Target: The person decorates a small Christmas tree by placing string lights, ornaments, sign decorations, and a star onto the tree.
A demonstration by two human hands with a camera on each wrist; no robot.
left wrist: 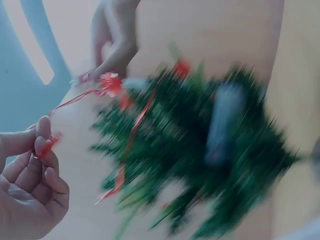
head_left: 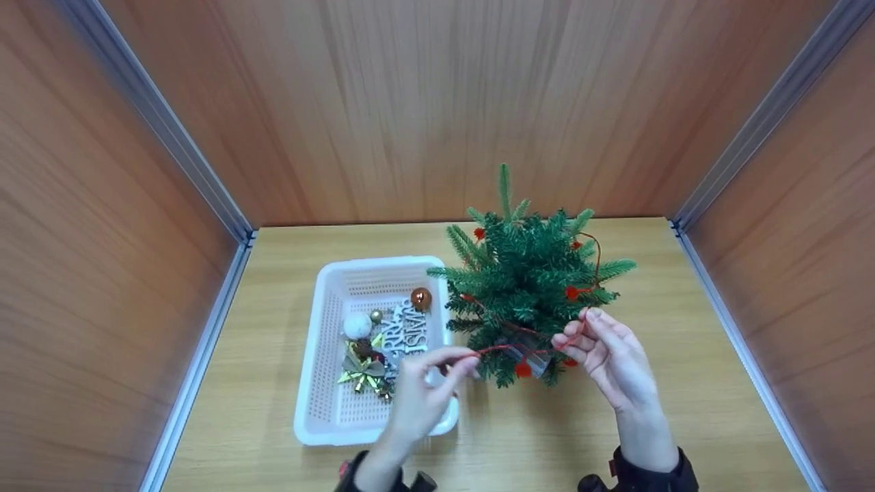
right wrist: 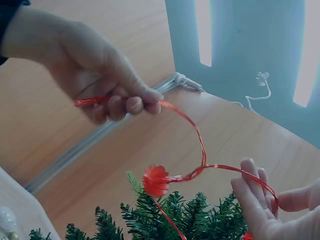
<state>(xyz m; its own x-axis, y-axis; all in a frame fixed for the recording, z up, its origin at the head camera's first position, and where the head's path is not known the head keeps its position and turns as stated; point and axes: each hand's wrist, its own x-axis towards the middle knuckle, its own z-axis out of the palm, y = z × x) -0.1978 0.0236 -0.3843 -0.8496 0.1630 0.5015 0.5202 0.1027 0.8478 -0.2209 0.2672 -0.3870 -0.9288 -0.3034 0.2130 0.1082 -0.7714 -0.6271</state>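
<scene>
Here I have the left hand (head_left: 422,396) and right hand (head_left: 618,362) both pinching the red cord (head_left: 502,348), in front of the little tree (head_left: 523,273). Light, limp, probably tangle-prone: I'd grip bare cord, sparing those delicate-looking red ornaments (head_left: 523,370).

Left hand (left wrist: 36,181): pinched a red cord (left wrist: 74,100) between thumb and fingers;
Right hand (left wrist: 121,40): showed at the top, near a red ornament (left wrist: 110,84) on that cord;
Green tree (left wrist: 172,135): filled the middle, blurred, a red strand (left wrist: 135,126) across its branches.
</scene>
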